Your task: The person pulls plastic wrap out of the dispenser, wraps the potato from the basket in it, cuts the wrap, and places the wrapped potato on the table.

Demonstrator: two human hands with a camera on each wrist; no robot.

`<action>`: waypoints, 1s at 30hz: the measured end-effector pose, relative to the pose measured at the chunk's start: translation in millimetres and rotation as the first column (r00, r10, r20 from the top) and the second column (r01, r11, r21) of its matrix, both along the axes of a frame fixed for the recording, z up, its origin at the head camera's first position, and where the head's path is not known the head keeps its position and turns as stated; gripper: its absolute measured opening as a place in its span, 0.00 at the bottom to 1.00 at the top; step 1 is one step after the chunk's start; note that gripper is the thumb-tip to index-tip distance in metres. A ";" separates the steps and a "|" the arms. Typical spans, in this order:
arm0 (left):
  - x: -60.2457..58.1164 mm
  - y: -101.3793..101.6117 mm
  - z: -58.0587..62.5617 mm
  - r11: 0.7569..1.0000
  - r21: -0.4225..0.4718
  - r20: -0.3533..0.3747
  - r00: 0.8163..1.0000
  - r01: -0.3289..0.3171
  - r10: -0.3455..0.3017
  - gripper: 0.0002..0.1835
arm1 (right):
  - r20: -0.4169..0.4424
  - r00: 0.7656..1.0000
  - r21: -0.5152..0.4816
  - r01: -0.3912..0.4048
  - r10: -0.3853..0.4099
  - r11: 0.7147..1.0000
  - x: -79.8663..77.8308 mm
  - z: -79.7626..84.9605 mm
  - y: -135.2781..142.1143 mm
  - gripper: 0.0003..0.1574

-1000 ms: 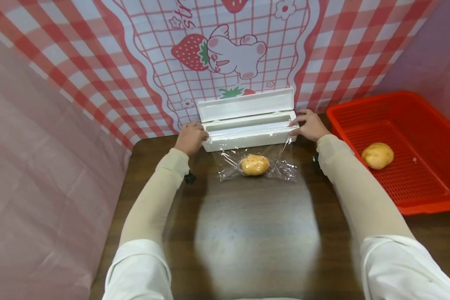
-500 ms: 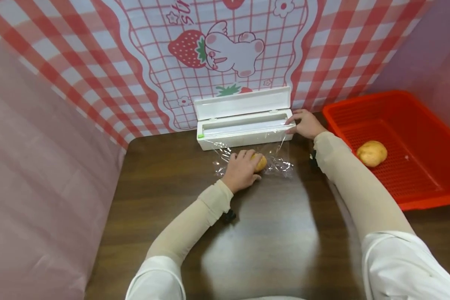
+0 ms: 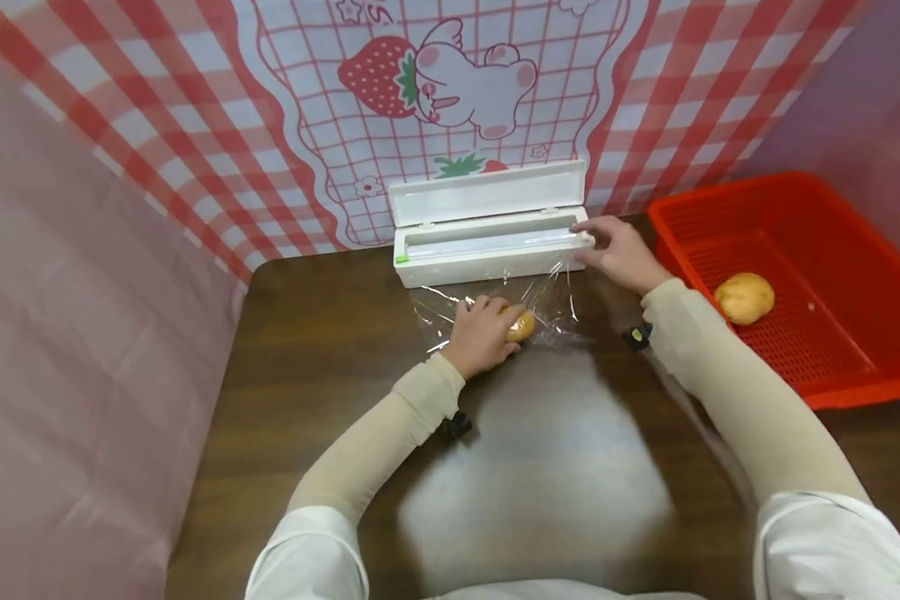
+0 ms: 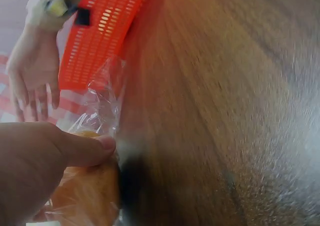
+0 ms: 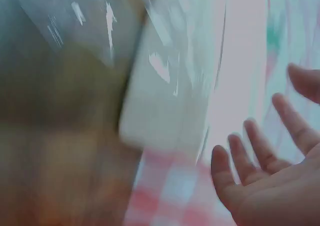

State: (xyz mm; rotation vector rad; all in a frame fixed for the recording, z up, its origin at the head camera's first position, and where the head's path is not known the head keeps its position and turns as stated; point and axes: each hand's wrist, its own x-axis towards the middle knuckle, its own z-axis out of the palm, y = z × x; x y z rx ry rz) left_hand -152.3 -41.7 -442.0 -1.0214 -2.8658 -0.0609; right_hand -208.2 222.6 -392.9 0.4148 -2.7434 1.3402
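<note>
My left hand (image 3: pixel 482 335) grips a potato (image 3: pixel 522 326) wrapped in clear cling film (image 3: pixel 562 292), its thumb laid over the near side in the left wrist view. The film runs from the potato back to a white cling film dispenser (image 3: pixel 487 268), whose lid (image 3: pixel 491 193) stands up and whose roll shows inside. At the dispenser's right end is my right hand (image 3: pixel 621 252). Its fingers are spread and hold nothing in the right wrist view.
A red plastic basket (image 3: pixel 787 392) stands at the right with another potato (image 3: pixel 745 298) in it. Behind the dispenser hangs a red checked cloth (image 3: pixel 307 158). Pink fabric (image 3: pixel 90 333) borders the wooden table (image 3: pixel 292 350) on the left.
My left hand has left the dispenser's left end and come down to the right onto the wrapped potato. My right hand has eased slightly away from the dispenser's right end.
</note>
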 end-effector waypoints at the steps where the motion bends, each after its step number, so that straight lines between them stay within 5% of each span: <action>1: 1.3 -1.1 1.4 1.000 -0.001 0.018 1.000 -0.002 0.002 0.39 | -0.046 0.997 0.045 -0.057 0.059 0.997 14.8 -3.4 -10.9 0.30; 4: 5.0 -4.0 5.5 1.000 -0.004 0.073 0.997 -0.012 0.012 0.43 | -0.128 0.963 0.256 -0.197 0.235 0.946 54.8 -19.5 -42.4 0.37; 7: 8.9 -7.5 8.2 0.999 -0.016 0.119 0.992 -0.030 0.031 0.44 | -0.143 0.935 0.412 -0.241 0.323 0.879 77.3 -37.7 -63.6 0.45; 13: 17.5 -15.6 10.7 0.997 0.076 0.254 0.967 -0.031 0.011 0.48 | -0.148 0.947 0.384 -0.212 0.286 0.899 88.7 -57.6 -73.6 0.41; 19: 23.8 -21.8 8.0 0.987 0.161 0.330 0.943 -0.004 -0.050 0.54 | -0.154 0.916 0.377 -0.292 0.370 0.879 87.6 -63.0 -73.0 0.36; 22: 30.0 -26.0 6.4 0.986 0.167 0.287 0.956 0.011 -0.059 0.55 | -0.146 0.905 0.371 -0.323 0.399 0.871 86.7 -62.5 -73.6 0.34; 26: 41.2 -33.2 3.5 0.993 0.104 0.140 0.988 0.047 -0.062 0.51 | -0.088 0.910 0.353 -0.352 0.405 0.867 85.2 -61.6 -74.0 0.35; 30: 49.8 -36.8 0.3 0.996 0.057 0.063 0.995 0.071 -0.075 0.43 | -0.016 0.917 0.307 -0.375 0.398 0.875 83.7 -63.3 -73.1 0.36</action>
